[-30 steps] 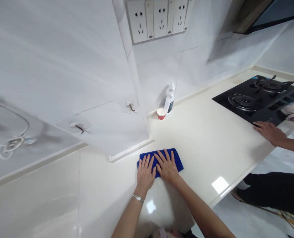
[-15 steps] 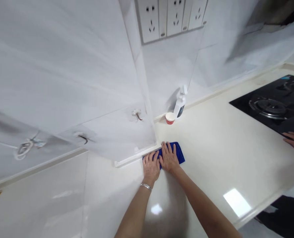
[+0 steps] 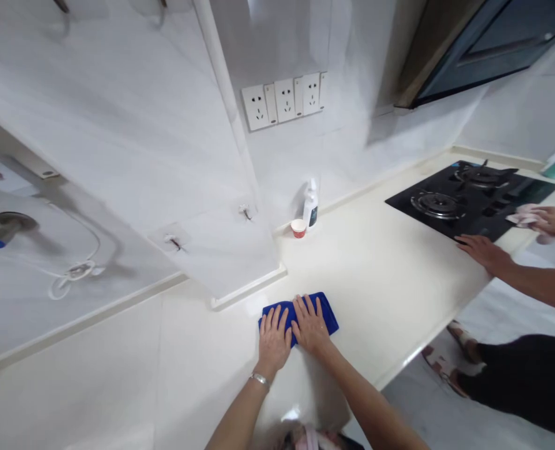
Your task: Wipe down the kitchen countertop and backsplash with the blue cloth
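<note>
A folded blue cloth [image 3: 327, 314] lies on the cream countertop [image 3: 390, 275], a little in front of the jutting wall corner. My left hand [image 3: 274, 340] and my right hand [image 3: 310, 325] rest side by side on it, palms down, fingers stretched flat and pressing the cloth against the counter. A silver bracelet [image 3: 260, 379] circles my left wrist. Both hands cover most of the cloth; only its far and right edges show.
A white pump bottle [image 3: 310, 205] and a small red cup [image 3: 299, 227] stand at the back wall. A black gas hob [image 3: 465, 190] sits at the right. Another person's hand [image 3: 481, 251] rests by it; their other hand [image 3: 552, 220] holds a pink cloth [image 3: 521, 216]. Sockets [image 3: 282, 100] above.
Both hands and the blue cloth have slid back from the wall corner toward the counter's front. The view has pulled back and tilted, showing the other person's two hands again.
</note>
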`<state>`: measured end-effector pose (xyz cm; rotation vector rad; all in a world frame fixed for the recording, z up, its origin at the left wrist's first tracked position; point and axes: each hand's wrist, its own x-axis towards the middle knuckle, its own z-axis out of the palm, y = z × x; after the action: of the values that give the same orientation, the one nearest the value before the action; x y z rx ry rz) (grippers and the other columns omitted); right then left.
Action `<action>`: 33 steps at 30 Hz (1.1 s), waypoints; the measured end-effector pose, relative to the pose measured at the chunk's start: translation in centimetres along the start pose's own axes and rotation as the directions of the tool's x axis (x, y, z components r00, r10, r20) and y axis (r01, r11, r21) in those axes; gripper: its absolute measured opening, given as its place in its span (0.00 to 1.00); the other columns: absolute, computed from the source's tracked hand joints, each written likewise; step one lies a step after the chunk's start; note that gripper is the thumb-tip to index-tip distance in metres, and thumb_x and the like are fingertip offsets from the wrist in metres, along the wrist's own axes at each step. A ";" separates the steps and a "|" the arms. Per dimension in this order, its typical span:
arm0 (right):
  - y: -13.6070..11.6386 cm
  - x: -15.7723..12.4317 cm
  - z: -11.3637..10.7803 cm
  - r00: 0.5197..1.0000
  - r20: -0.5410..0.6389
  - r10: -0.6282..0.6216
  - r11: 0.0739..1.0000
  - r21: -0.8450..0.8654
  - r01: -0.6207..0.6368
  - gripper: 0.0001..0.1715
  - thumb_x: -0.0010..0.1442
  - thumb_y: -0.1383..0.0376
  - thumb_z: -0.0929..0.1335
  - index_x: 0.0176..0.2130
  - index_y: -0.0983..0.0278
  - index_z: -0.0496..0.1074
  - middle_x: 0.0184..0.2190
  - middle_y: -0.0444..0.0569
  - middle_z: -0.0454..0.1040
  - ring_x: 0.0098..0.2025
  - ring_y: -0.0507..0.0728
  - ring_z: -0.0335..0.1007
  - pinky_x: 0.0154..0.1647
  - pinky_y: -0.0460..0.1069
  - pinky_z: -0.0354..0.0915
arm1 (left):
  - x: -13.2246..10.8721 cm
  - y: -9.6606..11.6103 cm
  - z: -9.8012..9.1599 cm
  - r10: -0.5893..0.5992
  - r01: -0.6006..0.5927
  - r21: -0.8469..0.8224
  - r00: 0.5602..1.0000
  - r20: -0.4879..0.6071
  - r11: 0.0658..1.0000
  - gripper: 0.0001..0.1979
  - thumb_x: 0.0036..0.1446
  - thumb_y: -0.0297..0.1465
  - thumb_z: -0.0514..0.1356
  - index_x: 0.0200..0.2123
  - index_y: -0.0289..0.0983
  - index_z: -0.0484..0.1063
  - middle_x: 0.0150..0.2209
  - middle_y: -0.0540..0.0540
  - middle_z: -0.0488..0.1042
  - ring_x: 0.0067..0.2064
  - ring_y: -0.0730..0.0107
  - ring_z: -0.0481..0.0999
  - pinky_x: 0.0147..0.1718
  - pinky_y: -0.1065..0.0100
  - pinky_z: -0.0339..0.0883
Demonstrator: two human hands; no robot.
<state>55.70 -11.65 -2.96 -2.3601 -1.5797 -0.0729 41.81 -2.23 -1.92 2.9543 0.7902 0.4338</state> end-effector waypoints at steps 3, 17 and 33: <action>-0.4 -3.9 -0.7 1.000 -0.003 -0.008 1.000 -0.021 0.007 0.39 0.71 0.57 0.59 0.74 0.67 0.49 0.75 0.56 0.50 0.76 0.69 0.41 0.75 0.70 0.37 | -2.6 0.9 -0.4 0.072 -0.072 -0.005 0.997 0.020 0.997 0.28 0.69 0.35 0.51 0.71 0.42 0.57 0.71 0.42 0.60 0.71 0.52 0.59 0.68 0.45 0.58; 4.8 -13.9 -4.8 0.998 0.057 0.013 0.996 -0.086 -0.008 0.40 0.71 0.59 0.58 0.75 0.65 0.44 0.76 0.52 0.48 0.77 0.67 0.36 0.76 0.68 0.35 | -5.7 10.2 -0.6 0.209 -0.199 -0.102 0.973 0.097 0.975 0.32 0.68 0.36 0.52 0.73 0.40 0.51 0.74 0.42 0.54 0.74 0.52 0.53 0.71 0.46 0.53; 11.5 -13.1 -5.9 1.000 0.012 -0.006 0.996 -0.086 0.007 0.39 0.72 0.54 0.59 0.75 0.63 0.48 0.75 0.54 0.51 0.77 0.66 0.37 0.75 0.71 0.36 | -2.6 15.0 1.0 0.117 -0.094 -0.166 0.984 0.134 0.982 0.33 0.69 0.36 0.52 0.73 0.40 0.49 0.75 0.42 0.48 0.75 0.52 0.47 0.73 0.44 0.50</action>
<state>61.77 -29.07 -2.53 -2.4245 -1.6199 -0.1313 47.12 -16.53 -1.68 2.8478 0.5578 0.2720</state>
